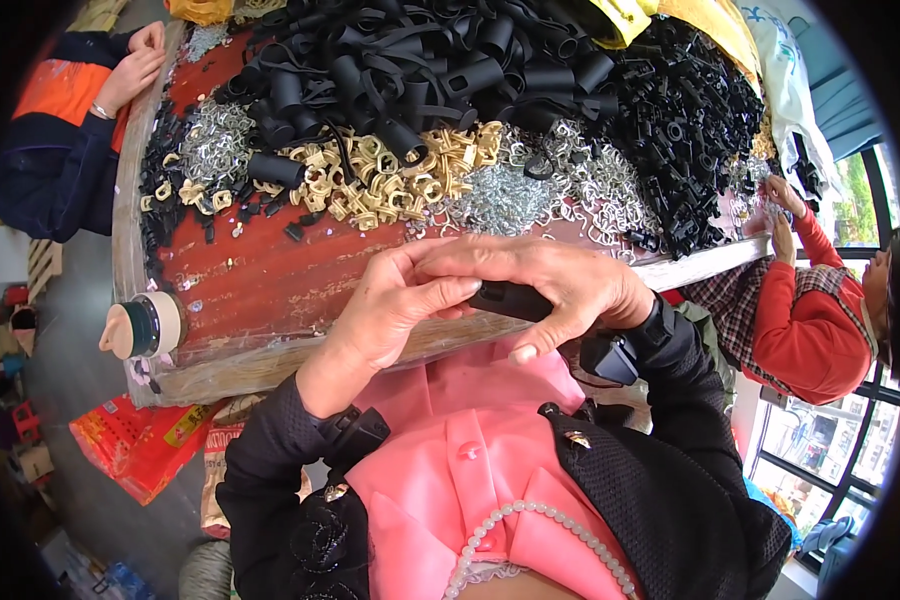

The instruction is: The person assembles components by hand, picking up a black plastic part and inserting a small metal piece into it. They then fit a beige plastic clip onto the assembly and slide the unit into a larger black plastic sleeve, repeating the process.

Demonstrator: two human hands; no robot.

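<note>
A short black plastic tube [511, 300] with a slot in its side lies in my right hand [580, 285], the thumb below it and the fingers curled over the top. My left hand [395, 305] meets it at the tube's left end, thumb and fingers pinched together; whatever they grip there is hidden. Both hands are above the table's near edge. Just beyond them on the worn red table [260, 290] lie cream-coloured plastic clips [370, 185], small silvery metal pieces [500, 200] and bent metal wire hooks [595, 185].
Black tubes with straps [410, 70] are heaped at the back, small black parts [685, 130] at the right. A lidded cup [142, 326] stands at the left corner. One person's hands [135, 70] rest at the left edge; another person in red [815, 325] works at the right.
</note>
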